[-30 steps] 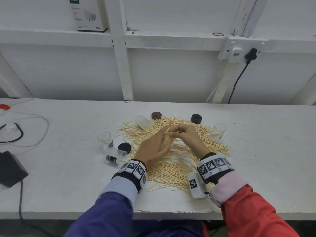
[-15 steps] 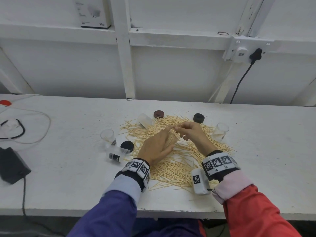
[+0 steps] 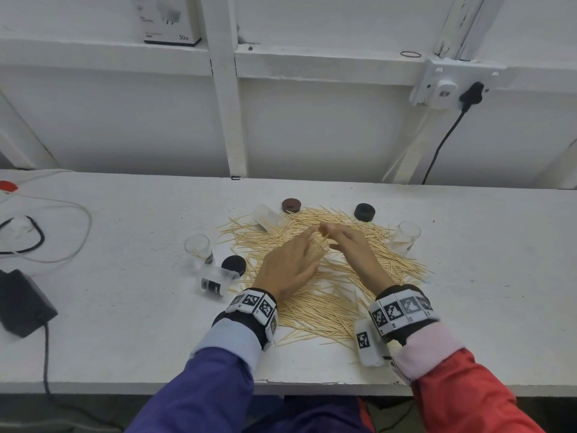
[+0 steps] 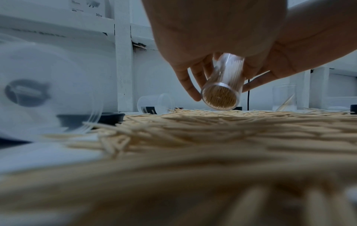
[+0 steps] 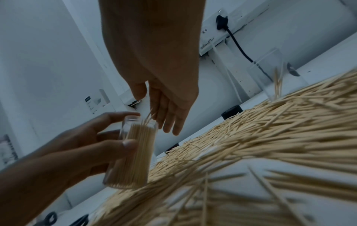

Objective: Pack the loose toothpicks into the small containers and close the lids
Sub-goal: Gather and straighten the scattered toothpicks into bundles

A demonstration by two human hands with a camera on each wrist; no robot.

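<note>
Loose toothpicks (image 3: 327, 295) lie in a broad pile on the white table (image 3: 131, 307). My left hand (image 3: 307, 248) grips a clear container (image 3: 318, 250) packed with toothpicks and tilted above the pile. The left wrist view shows its full bottom (image 4: 220, 97) between my fingers (image 4: 187, 81). My right hand (image 3: 327, 234) pinches a few toothpicks at the container's mouth (image 5: 148, 117). In the right wrist view the container (image 5: 133, 152) sits in my left hand (image 5: 108, 137). Lids lie loose: brown (image 3: 292, 205), black (image 3: 364, 212), black (image 3: 233, 264).
An upright clear container (image 3: 197, 246) stands left of the pile, with a labelled one (image 3: 215, 281) lying beside it. Another lies at the back (image 3: 265, 217). One at the right (image 3: 406, 237) holds a few toothpicks. A black adapter (image 3: 22, 303) and cables (image 3: 62, 232) lie far left.
Both hands stay over the middle of the pile with the container between them. The right hand's fingertips have shifted slightly at the container's mouth. The head view has drifted a little.
</note>
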